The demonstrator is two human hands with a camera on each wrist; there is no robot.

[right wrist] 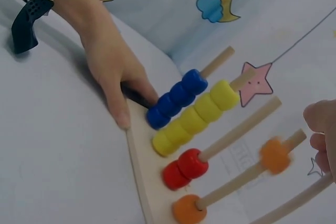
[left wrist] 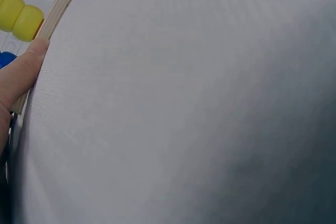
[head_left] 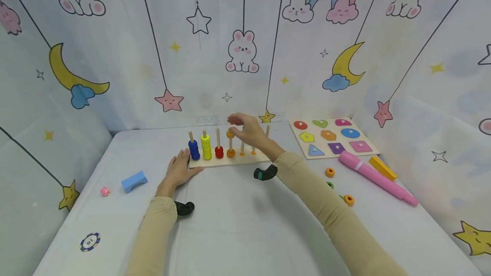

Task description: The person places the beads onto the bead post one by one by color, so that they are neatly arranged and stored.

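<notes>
Head view: white tabletop point(head_left: 245, 233); cartoon moon-star backdrop point(head_left: 153, 54)

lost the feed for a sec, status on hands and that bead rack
Left hand flat, steadying wooden peg rack base. Right hand pinching orange round bead high on fourth peg, one orange bead below. Nothing in the way.

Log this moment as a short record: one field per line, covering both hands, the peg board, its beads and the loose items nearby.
Left hand: flat on the table, fingers against the peg board edge
Right hand: at the fourth peg, beside an orange bead partway down it; grip unclear
Beads seated: blue stack, yellow stack, red pair, one orange
Loose: orange rings, pink tube, shape puzzle, blue block
</notes>
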